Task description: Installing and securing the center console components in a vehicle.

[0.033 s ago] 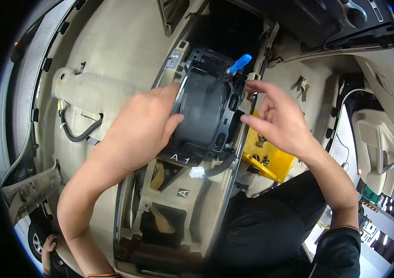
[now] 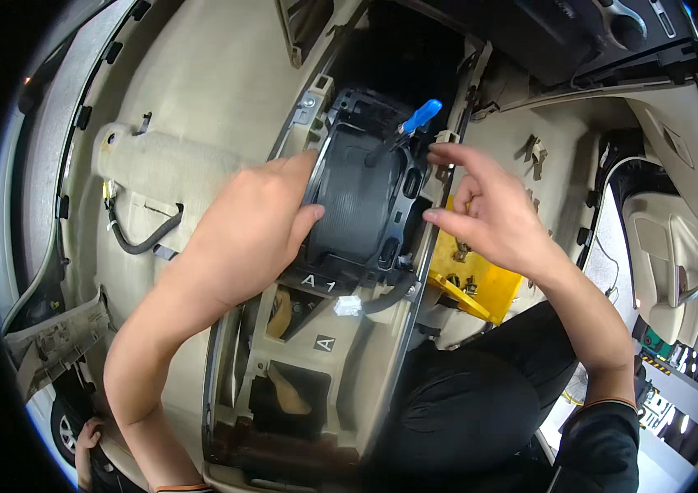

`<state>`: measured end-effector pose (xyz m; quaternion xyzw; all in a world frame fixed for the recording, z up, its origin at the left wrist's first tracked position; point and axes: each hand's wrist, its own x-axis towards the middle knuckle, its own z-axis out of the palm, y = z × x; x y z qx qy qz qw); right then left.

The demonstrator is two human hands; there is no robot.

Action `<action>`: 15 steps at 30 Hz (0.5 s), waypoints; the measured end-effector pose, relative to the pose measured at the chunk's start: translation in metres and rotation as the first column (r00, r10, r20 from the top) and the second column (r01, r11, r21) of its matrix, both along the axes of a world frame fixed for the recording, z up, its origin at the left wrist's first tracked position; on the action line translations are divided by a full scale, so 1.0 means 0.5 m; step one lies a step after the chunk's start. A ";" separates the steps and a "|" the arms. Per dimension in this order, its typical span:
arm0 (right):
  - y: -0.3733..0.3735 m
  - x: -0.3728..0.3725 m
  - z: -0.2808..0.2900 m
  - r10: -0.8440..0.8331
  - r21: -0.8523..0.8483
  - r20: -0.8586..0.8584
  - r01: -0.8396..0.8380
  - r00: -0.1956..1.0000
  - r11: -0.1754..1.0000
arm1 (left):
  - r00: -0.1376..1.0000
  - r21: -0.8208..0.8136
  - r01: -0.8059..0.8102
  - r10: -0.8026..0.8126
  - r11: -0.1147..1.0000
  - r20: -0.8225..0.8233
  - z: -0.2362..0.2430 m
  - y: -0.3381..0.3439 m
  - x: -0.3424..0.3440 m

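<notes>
Black panel [image 2: 353,197] sits in beige console [image 2: 313,320]; left hand [image 2: 246,218] meets its left edge, grip hidden; right hand [image 2: 492,215], fingers parted, unloaded, adjoins its right edge; yellow tray [image 2: 498,287] contains small parts [image 2: 470,285]

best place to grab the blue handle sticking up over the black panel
Probably around the blue handle itself, coming from the right with the right hand. Its end stands clear above the black panel and leans toward that side, and its slim, elongated shape should suit a wrap of thumb and fingers.
</notes>
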<state>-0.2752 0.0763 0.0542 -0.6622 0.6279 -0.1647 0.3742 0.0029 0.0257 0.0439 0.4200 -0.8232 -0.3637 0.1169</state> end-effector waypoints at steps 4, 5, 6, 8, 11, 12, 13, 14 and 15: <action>0.002 0.005 -0.031 0.047 -0.074 0.028 -0.045 0.998 0.996 | 1.000 0.028 -0.011 0.010 1.000 0.020 0.012 0.000 0.001; 0.000 0.003 -0.040 0.043 -0.087 0.076 -0.037 0.996 0.996 | 1.000 -0.014 -0.023 0.023 1.000 -0.009 0.011 0.003 0.004; -0.003 -0.005 -0.051 0.033 -0.103 0.118 -0.021 0.992 0.995 | 1.000 -0.017 0.017 -0.017 1.000 0.000 0.007 0.006 0.000; -0.008 -0.014 -0.065 -0.007 -0.114 0.180 0.028 0.984 0.993 | 0.991 -0.017 -0.124 0.125 0.992 0.055 0.005 0.020 -0.004; -0.016 -0.020 -0.063 -0.111 0.130 0.343 0.070 0.933 0.989 | 0.983 -0.146 -0.132 0.148 0.980 0.107 -0.023 0.029 -0.012; -0.017 -0.024 -0.064 -0.144 0.130 0.366 0.102 0.920 0.986 | 0.976 -0.206 -0.138 0.168 0.969 0.137 -0.024 0.030 -0.014; -0.020 -0.027 -0.065 -0.111 0.112 0.399 0.072 0.910 0.991 | 0.970 -0.236 -0.161 0.198 0.958 0.140 -0.022 0.036 -0.013; -0.022 -0.029 -0.072 -0.078 0.091 0.430 0.043 0.899 0.995 | 0.970 -0.245 -0.125 0.171 0.961 0.172 -0.017 0.040 -0.013; -0.024 -0.025 -0.086 -0.076 0.026 0.502 0.073 0.862 0.997 | 0.955 -0.263 -0.158 0.215 0.952 0.206 -0.012 0.043 -0.010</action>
